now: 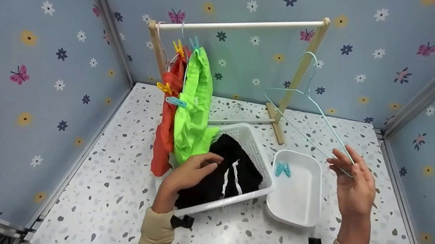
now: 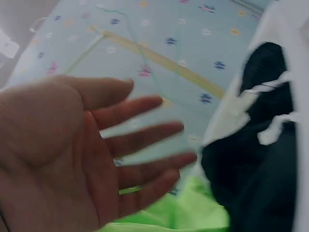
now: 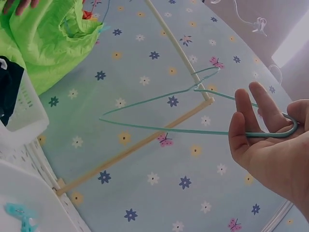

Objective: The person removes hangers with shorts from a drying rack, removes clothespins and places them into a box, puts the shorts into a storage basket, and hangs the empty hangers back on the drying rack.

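In the head view my right hand (image 1: 357, 187) holds a light green wire hanger (image 1: 326, 118) by one lower corner, hook upward, in front of the rack's right post. The right wrist view shows the hanger's bent end lying in the curled fingers. My left hand (image 1: 193, 172) hovers above the white basket (image 1: 257, 151), fingers loosely extended and gripping nothing. Beneath it lie black shorts (image 1: 240, 169) with a white drawstring. Left of them, a bright green garment (image 1: 195, 115) and a red garment (image 1: 165, 132) hang from hangers, pinned with clothespins.
A wooden rack with a white rod (image 1: 241, 25) stands at the back. Beside the basket sits a white tray (image 1: 301, 197) with blue clothespins (image 1: 283, 169). Yellow (image 1: 164, 87) and blue clothespins (image 1: 176, 101) grip the hung garments. Flowered panels enclose the speckled table (image 1: 114, 167).
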`<action>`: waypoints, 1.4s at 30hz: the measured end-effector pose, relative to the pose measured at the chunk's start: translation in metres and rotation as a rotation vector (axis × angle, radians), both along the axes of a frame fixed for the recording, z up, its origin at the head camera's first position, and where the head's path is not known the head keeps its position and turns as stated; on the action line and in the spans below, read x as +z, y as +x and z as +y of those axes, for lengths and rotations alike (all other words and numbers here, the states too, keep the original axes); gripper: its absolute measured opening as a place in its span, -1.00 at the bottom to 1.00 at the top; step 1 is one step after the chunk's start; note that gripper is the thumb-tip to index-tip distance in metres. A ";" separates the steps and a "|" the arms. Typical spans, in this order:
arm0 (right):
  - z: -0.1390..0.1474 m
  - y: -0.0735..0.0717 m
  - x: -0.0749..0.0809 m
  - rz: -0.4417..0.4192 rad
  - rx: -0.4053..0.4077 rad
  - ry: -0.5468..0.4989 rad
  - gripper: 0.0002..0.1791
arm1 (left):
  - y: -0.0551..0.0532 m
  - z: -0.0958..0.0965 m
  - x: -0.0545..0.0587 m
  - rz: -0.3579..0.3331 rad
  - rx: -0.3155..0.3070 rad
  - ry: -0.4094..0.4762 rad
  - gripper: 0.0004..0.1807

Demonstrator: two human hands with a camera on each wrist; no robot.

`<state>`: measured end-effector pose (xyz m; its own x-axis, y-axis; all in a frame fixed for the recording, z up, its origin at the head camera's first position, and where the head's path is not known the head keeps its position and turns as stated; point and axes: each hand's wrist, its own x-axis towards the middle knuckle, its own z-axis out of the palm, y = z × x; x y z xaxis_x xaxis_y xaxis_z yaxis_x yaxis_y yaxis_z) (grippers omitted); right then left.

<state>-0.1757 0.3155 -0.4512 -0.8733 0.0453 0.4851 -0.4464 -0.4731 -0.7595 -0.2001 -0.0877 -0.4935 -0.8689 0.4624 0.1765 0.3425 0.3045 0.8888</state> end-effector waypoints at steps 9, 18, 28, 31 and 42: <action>-0.002 0.000 -0.002 0.010 0.020 -0.099 -0.50 | 0.009 -0.052 0.078 0.370 0.367 0.411 -0.83; -0.001 0.002 -0.001 0.013 0.032 -0.132 -0.51 | -0.024 -0.095 0.121 0.427 0.656 0.440 -0.82; 0.000 0.005 0.001 0.038 0.037 -0.143 -0.52 | -0.104 -0.131 0.112 0.191 0.729 0.434 -0.80; 0.001 0.005 0.000 0.044 0.055 -0.151 -0.52 | -0.119 -0.134 0.114 0.133 0.713 0.424 -0.78; 0.000 0.006 0.000 0.054 0.056 -0.129 -0.51 | -0.162 -0.129 0.110 -0.023 0.479 0.366 -0.36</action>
